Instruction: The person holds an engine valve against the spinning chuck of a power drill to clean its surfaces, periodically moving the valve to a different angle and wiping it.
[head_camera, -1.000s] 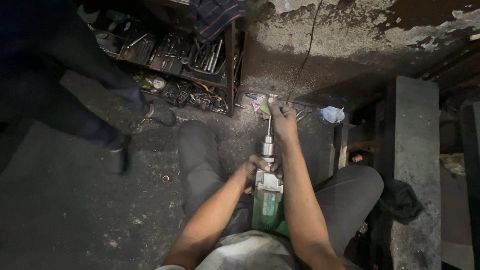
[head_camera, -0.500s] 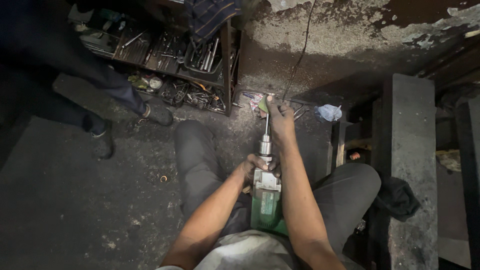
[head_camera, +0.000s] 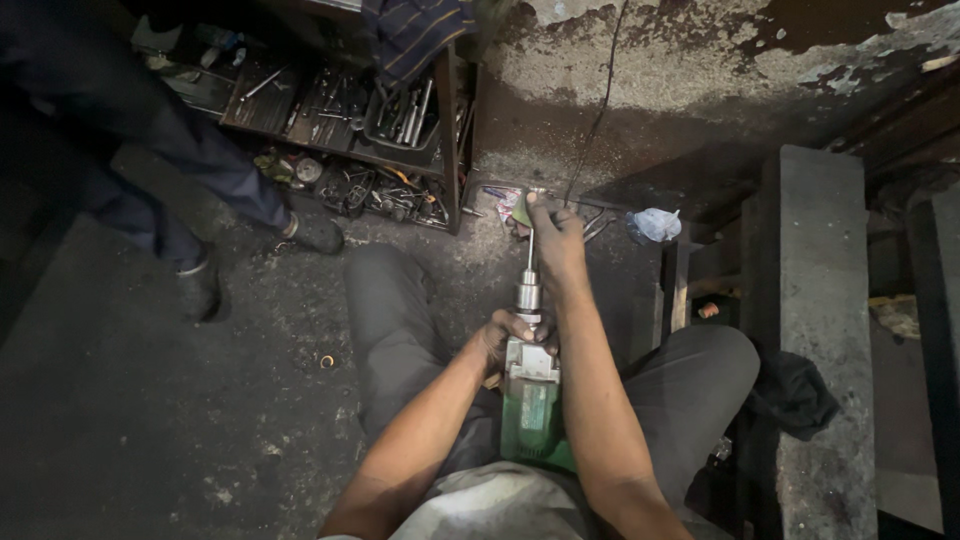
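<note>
Seated worker's lap, seen from above. A green electric drill (head_camera: 530, 405) lies between the thighs, bit (head_camera: 530, 252) pointing away. The left hand (head_camera: 510, 335) is closed around the drill's front end below the chuck (head_camera: 528, 295); the right hand (head_camera: 555, 240) grips the far end of the bit. A tool shelf (head_camera: 340, 130) and a bystander's shoes (head_camera: 310, 230) lie beyond.

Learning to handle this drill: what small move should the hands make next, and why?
Probably steady the bit: the right hand holds its far end, the left hand grips the green drill behind the chuck, so both ends are already held.
</note>
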